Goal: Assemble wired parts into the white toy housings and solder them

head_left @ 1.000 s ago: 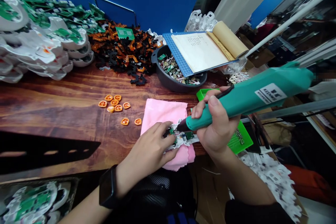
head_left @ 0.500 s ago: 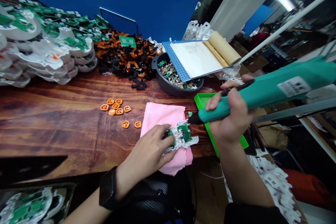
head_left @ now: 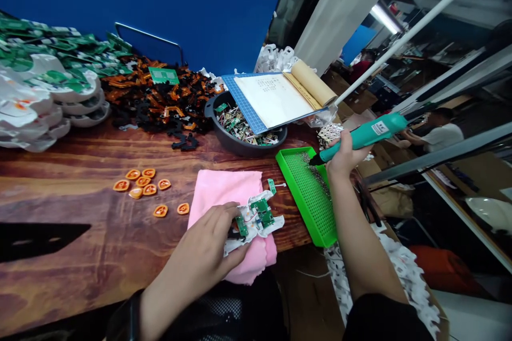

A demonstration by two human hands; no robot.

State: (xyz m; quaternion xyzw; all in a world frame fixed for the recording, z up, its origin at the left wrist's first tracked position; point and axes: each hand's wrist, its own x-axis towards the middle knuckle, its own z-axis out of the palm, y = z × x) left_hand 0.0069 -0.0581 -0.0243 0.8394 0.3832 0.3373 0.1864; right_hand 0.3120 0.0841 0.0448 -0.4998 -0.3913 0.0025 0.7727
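My left hand (head_left: 214, 237) grips a white plastic housing (head_left: 276, 222) fitted with green circuit boards, over a folded pink cloth (head_left: 224, 184). In my right hand (head_left: 344, 159) is a teal electric screwdriver (head_left: 364, 135), fingers wrapped round its body. Its dark tip reaches into a bright green perforated tray (head_left: 306, 210), at the row of small screws (head_left: 320, 178) there. Whether the bit touches a screw is too small to tell. A small green board (head_left: 272, 186) with a white lead lies between cloth and tray.
Several orange button caps (head_left: 143, 181) lie on the wooden table (head_left: 92, 170). Behind are stacked white shells (head_left: 76, 96), a heap of orange and black parts (head_left: 160, 101), and a dark basin (head_left: 228, 138) under a clipboard (head_left: 260, 93). Another person (head_left: 442, 130) sits far right.
The screwdriver has moved away from the housing, right and up to the screws in the green tray. My left hand keeps its hold on the housing. The camera view has shifted right.
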